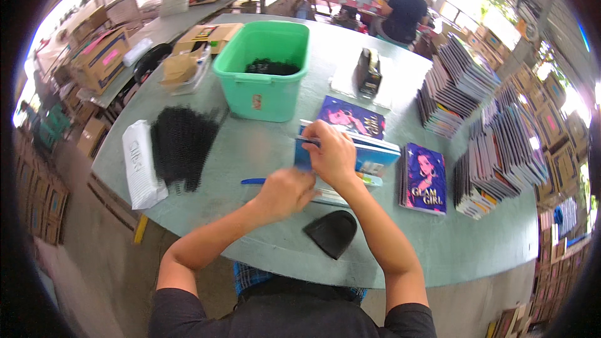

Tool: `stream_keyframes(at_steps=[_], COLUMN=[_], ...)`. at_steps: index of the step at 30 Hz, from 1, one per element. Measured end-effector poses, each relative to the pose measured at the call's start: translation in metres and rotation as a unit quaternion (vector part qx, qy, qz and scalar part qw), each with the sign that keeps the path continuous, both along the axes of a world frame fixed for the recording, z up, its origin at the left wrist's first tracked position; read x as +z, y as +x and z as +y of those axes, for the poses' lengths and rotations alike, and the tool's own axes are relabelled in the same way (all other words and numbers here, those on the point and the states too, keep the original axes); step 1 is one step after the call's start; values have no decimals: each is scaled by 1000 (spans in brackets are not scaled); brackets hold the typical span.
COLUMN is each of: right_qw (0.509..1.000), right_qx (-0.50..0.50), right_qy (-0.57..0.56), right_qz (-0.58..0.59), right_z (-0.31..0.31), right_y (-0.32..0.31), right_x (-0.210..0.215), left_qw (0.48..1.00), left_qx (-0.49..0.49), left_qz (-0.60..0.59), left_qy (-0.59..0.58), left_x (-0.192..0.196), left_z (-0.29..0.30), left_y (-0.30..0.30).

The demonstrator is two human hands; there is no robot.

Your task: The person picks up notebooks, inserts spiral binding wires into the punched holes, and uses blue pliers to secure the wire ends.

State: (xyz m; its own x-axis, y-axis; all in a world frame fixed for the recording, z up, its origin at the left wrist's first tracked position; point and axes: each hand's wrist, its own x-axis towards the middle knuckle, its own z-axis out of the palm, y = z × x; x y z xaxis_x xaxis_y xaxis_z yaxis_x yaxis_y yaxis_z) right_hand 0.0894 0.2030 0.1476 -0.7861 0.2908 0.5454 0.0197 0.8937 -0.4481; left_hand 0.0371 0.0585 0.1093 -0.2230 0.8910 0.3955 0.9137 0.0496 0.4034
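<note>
My right hand point(333, 153) grips the left edge of a blue notebook point(375, 158) that lies on the grey-green table point(263, 150). My left hand point(285, 193) is closed just below it, beside the notebook's near corner; what it holds is hidden. A thin blue stick-like object point(253, 181) pokes out to the left of that hand. Behind the blue notebook lies another notebook with a purple cover point(352, 117). A heap of black spiral binding coils point(181, 144) lies to the left.
A green plastic tub point(263, 62) with black coils inside stands at the back. A purple-covered notebook point(426, 178) and tall notebook stacks point(488, 125) fill the right side. A black pad point(332, 231) lies near the front edge. A white package point(139, 166) sits left. A person sits far behind.
</note>
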Motion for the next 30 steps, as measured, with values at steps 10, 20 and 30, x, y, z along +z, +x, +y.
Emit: stream_keyframes(at_steps=[10,20,30], right_qw=[990,989,995], right_qx=[42,80,-54], right_qy=[60,7,-23], right_qz=[-122,-122,-84], right_z=[56,86,50], right_y=[61,73,72], right_x=[0,2,16], left_qw=[991,969,957], left_qx=[-29,-42,137], left_qz=[38,-141,-49], left_qy=[-127,-201,253], left_x=[-59,-66,38], left_z=[36,46,1], left_y=[32,46,6])
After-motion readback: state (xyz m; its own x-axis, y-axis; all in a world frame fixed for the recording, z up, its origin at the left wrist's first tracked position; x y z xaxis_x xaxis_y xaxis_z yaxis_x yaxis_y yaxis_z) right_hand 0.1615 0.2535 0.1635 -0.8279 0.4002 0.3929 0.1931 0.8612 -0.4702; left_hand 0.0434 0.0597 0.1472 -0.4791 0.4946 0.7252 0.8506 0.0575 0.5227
